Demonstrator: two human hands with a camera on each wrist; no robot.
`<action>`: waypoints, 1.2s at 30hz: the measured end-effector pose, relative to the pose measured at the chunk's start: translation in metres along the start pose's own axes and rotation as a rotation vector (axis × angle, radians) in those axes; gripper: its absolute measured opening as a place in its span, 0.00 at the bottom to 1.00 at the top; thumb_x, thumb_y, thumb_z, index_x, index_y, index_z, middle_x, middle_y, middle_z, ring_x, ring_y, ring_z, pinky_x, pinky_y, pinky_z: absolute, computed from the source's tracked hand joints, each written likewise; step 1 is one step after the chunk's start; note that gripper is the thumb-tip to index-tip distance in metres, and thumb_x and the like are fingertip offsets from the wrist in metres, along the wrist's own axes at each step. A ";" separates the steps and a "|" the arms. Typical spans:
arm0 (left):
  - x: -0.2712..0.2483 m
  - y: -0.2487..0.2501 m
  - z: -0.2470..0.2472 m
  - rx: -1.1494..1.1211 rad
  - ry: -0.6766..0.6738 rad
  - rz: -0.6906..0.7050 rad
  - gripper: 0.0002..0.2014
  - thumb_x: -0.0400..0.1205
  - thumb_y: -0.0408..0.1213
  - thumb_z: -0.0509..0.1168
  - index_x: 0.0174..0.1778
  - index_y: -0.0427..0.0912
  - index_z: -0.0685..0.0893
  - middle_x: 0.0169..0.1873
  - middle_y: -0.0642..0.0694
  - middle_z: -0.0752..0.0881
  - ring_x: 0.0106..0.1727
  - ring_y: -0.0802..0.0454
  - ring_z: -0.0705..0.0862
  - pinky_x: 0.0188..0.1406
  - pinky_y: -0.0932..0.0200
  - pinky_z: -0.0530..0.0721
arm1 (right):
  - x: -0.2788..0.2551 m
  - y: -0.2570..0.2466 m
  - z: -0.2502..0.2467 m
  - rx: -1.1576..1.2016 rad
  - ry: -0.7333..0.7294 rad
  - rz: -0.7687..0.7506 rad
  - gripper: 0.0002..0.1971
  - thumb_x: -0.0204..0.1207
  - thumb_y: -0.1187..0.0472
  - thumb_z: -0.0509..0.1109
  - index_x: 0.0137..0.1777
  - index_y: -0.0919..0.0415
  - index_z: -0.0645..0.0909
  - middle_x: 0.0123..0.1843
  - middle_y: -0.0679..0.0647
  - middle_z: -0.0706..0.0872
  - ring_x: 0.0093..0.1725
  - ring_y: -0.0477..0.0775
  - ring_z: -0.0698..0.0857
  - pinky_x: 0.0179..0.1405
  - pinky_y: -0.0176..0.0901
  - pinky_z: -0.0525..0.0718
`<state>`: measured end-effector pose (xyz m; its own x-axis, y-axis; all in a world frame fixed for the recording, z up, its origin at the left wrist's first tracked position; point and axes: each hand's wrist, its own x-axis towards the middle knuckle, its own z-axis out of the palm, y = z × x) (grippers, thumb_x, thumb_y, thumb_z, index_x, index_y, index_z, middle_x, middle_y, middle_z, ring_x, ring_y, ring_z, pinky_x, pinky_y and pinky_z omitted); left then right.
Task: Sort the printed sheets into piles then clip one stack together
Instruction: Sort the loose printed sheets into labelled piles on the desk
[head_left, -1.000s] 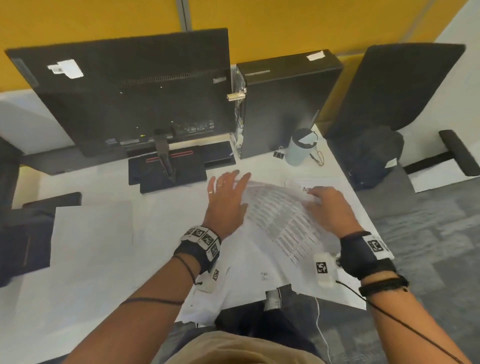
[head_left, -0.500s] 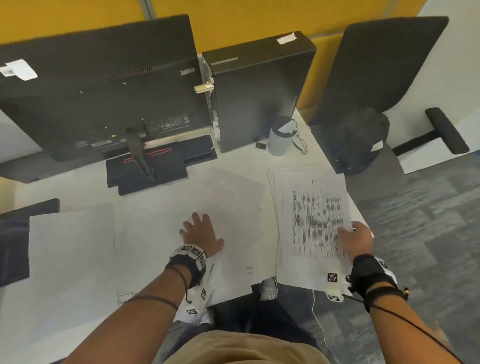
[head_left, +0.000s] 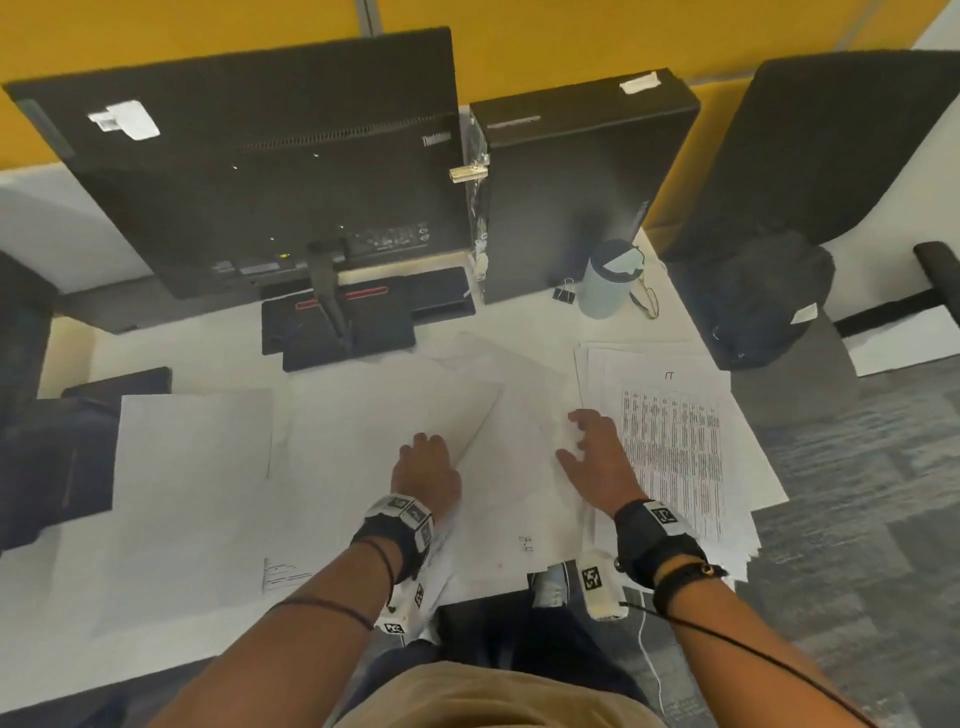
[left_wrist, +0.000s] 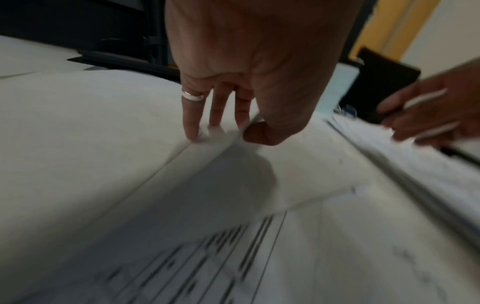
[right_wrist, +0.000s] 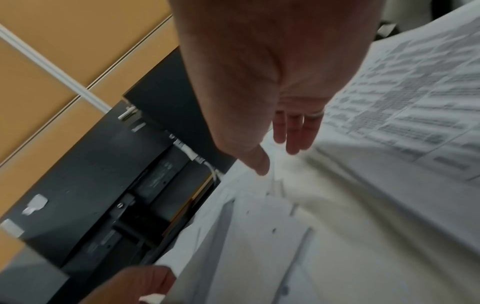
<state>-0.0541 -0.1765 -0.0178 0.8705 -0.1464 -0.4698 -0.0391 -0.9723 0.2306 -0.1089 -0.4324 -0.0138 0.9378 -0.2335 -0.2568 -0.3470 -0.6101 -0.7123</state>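
Observation:
Loose face-down white sheets lie spread in the middle of the white desk. A stack topped by a printed table sits at the right. A blank-topped pile lies at the left. My left hand stands on its fingertips on the loose sheets. The left hand seems to pinch one sheet's raised edge between thumb and index finger, though the view is blurred. My right hand is spread open over the loose sheets, beside the printed stack. A black binder clip lies at the back.
A black monitor and a computer tower stand along the back. A grey bottle is beside the clip. A chair with a black bag stands to the right of the desk. Dark equipment sits at the left edge.
The printed sheet that both hands handled now lies on the right stack. My right hand has left it and moved left over the loose sheets. My left hand rose from flat onto its fingertips.

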 end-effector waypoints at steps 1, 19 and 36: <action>0.001 -0.003 -0.006 -0.057 0.004 -0.005 0.14 0.83 0.39 0.63 0.63 0.38 0.77 0.63 0.39 0.80 0.63 0.38 0.81 0.60 0.46 0.83 | 0.002 -0.010 0.008 0.015 -0.065 -0.010 0.25 0.81 0.66 0.75 0.76 0.57 0.73 0.66 0.55 0.75 0.51 0.53 0.81 0.53 0.29 0.81; -0.018 -0.089 0.009 -0.008 0.013 -0.169 0.54 0.72 0.64 0.72 0.85 0.40 0.54 0.86 0.34 0.53 0.85 0.23 0.59 0.74 0.33 0.79 | -0.020 -0.103 0.141 0.353 -0.214 0.487 0.20 0.77 0.71 0.79 0.31 0.62 0.72 0.30 0.58 0.77 0.30 0.55 0.82 0.38 0.47 0.87; -0.038 -0.147 -0.071 -1.409 -0.061 -0.170 0.26 0.64 0.39 0.68 0.60 0.42 0.84 0.58 0.38 0.88 0.55 0.40 0.87 0.59 0.43 0.85 | -0.044 -0.165 0.128 0.532 0.159 0.073 0.08 0.78 0.62 0.81 0.46 0.61 0.83 0.54 0.51 0.84 0.53 0.47 0.84 0.57 0.38 0.81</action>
<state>-0.0464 -0.0152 0.0263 0.7915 -0.0904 -0.6045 0.6076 0.0084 0.7942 -0.0919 -0.2243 0.0316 0.8843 -0.3971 -0.2456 -0.3196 -0.1312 -0.9384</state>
